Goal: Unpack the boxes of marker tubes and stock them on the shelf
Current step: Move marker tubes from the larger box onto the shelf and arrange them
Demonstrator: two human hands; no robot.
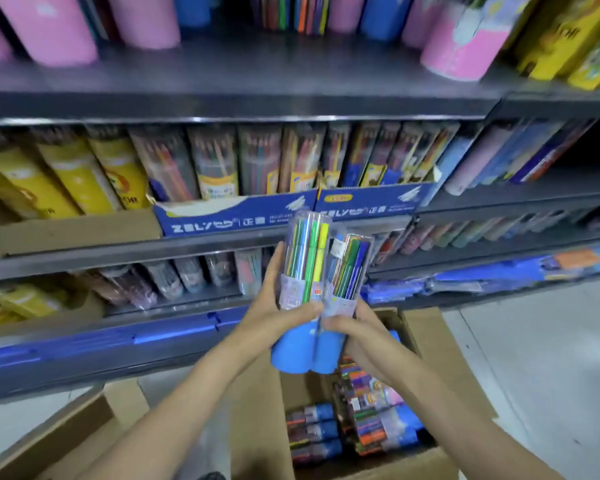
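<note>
Two clear marker tubes with blue bases stand upright side by side above an open cardboard box (440, 344). My left hand (274, 306) grips the left marker tube (307, 258), fingers along its side and thumb across its front. My right hand (357, 330) grips the right marker tube (349, 271) low down. Both tubes touch each other. Inside the box lie several more marker tubes (314, 431) on their sides. The shelf (222, 105) rises directly behind the held tubes.
Blue display cartons (236, 216) of pencil packs sit on the middle shelf, yellow tubes (80, 178) to their left. Pink tubes (461, 46) stand on the top shelf. Clear tubes (187, 275) lie on the lower shelf. A second cardboard box (84, 427) is at bottom left.
</note>
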